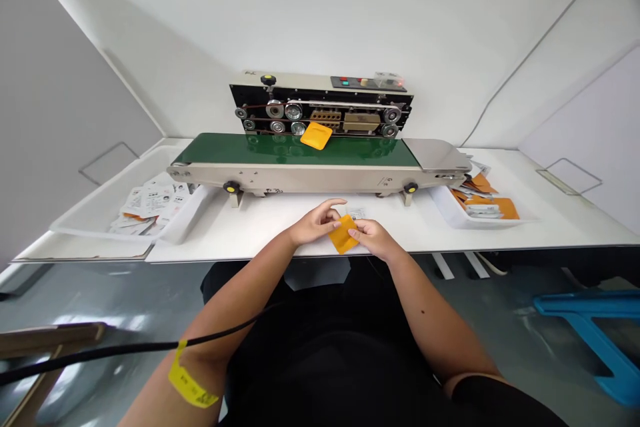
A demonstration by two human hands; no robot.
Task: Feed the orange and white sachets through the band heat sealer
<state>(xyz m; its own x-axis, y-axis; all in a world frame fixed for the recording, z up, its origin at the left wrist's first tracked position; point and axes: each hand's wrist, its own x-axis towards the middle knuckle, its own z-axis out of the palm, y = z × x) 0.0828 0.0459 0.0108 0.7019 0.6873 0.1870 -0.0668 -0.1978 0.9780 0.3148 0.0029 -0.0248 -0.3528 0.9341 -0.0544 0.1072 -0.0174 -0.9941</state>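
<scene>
I find orange packet [343, 236] over table [225, 235], nearer than green belt [225, 147], between left hand [315, 223] and right hand [373, 237]: left pinching left side, right pinching right side. Neither hand nearer; long axis unclear.

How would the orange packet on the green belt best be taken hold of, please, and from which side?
Probably best to pinch the orange packet by its near edge, coming from the front: it looks thin and flattish, that edge faces the bare front of the green belt, and its far edge appears close to the metal wheels.
</scene>
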